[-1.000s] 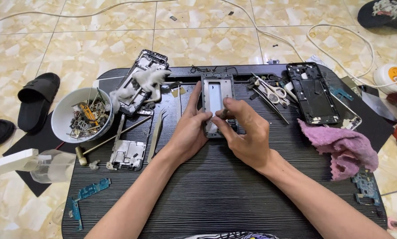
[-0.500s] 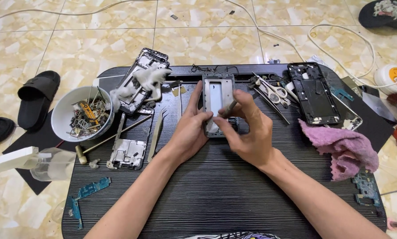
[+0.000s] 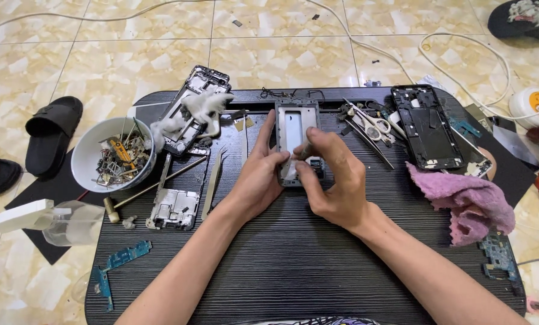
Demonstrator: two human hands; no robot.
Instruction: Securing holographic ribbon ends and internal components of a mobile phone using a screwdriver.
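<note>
- Since the earlier frames little has shifted: the right hand [image 3: 335,183] has curled slightly closer over the lower end of the grey rectangular phone frame [image 3: 296,129], and the left hand [image 3: 258,176] stays put.
- The left hand's grip is clamped on the frame's left edge, apparently to steady it flat on the black ridged tabletop [image 3: 293,265].
- The right hand's fingertips [image 3: 302,151] are pinched together at the frame's lower edge; what they hold I cannot tell.
- Metal tweezers [image 3: 213,183] lie just left; a pink cloth [image 3: 462,201] sits well right.
</note>
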